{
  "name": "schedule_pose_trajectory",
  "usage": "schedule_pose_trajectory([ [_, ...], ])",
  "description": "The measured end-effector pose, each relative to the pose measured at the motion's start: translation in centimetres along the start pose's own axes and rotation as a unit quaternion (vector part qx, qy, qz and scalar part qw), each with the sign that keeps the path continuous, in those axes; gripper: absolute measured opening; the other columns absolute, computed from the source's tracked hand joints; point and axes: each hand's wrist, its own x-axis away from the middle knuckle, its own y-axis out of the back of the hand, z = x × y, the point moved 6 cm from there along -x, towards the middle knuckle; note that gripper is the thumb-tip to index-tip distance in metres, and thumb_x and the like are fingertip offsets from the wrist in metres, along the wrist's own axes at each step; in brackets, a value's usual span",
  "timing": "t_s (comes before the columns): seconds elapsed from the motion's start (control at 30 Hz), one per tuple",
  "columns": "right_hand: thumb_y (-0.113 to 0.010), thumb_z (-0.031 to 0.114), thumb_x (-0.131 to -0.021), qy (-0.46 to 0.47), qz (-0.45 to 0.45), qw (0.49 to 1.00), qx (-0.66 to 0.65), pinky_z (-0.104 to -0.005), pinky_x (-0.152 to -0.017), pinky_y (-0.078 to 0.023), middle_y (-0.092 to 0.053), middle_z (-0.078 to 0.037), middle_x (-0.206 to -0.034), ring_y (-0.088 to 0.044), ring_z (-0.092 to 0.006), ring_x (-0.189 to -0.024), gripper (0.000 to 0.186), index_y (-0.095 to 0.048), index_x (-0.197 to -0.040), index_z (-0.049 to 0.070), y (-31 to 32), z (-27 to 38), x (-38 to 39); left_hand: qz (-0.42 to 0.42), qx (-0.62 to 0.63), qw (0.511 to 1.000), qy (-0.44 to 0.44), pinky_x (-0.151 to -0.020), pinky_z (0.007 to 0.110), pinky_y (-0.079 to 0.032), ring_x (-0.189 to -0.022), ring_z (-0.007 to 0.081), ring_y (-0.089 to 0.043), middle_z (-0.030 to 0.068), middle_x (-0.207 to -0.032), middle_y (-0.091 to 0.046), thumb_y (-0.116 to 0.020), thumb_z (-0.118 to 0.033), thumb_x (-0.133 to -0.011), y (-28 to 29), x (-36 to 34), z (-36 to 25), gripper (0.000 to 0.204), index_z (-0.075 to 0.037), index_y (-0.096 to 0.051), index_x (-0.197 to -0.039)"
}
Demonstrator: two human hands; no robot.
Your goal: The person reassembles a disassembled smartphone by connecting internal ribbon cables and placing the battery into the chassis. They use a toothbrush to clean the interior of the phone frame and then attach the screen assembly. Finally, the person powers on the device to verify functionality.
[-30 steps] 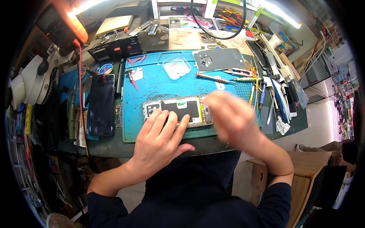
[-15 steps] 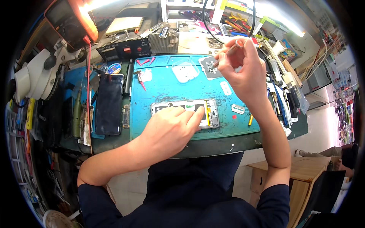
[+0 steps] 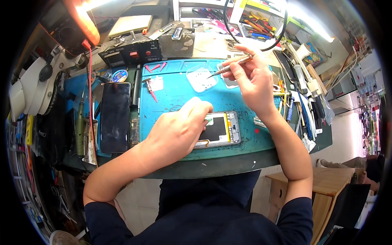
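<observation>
An opened phone [image 3: 220, 132] with its battery and inner frame exposed lies on the blue mat, partly covered by my left hand [image 3: 175, 124]. The fingers of that hand are curled together over the phone's left part, and whatever they pinch is hidden. In my right hand [image 3: 258, 83] is a slim precision screwdriver [image 3: 222, 71], held slantwise between thumb and fingers. Its dark tip points left, over a small clear plastic dish [image 3: 200, 90] with tiny parts inside.
A dark-screened phone [image 3: 115, 118] lies left of the blue mat [image 3: 163, 102]. Pink-tipped pieces and a small red-tipped screwdriver [image 3: 151, 92] rest on the mat. A black power unit [image 3: 134, 54] stands behind. Pens and tools crowd the right, near a blue pen [image 3: 290, 109].
My right hand has come down and turned, bringing the screwdriver tip over the dish. My left hand has shifted left and up, uncovering more of the opened phone. The view has shifted slightly.
</observation>
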Motion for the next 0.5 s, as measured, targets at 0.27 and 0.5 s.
schedule_pose_trajectory([
  [0.27,-0.059,0.003,-0.102,0.120,0.046,0.990,0.060,-0.0301,-0.085,-0.055,-0.074,-0.016,-0.102,-0.071,-0.0162,-0.093,0.044,-0.044,-0.142,-0.004,1.3,5.8,4.4,-0.075,0.046,0.992,0.086,-0.061,0.030,-0.057,-0.071,0.0165,-0.074,0.0098,-0.101,-0.064,-0.075,-0.010,-0.094,-0.4,-0.6,1.1,0.036,0.000,-0.059,-0.124],
  [0.5,-0.064,-0.004,-0.097,0.187,0.052,0.980,0.044,-0.0297,-0.078,-0.060,-0.073,-0.015,-0.100,-0.073,-0.0174,-0.086,0.043,-0.051,-0.137,-0.006,0.6,5.9,5.2,-0.087,-0.036,0.996,0.002,-0.058,0.029,-0.054,-0.065,0.0166,-0.071,0.0079,-0.089,-0.067,-0.073,-0.006,-0.093,-0.5,-0.8,-0.1,0.010,-0.001,-0.068,-0.101],
])
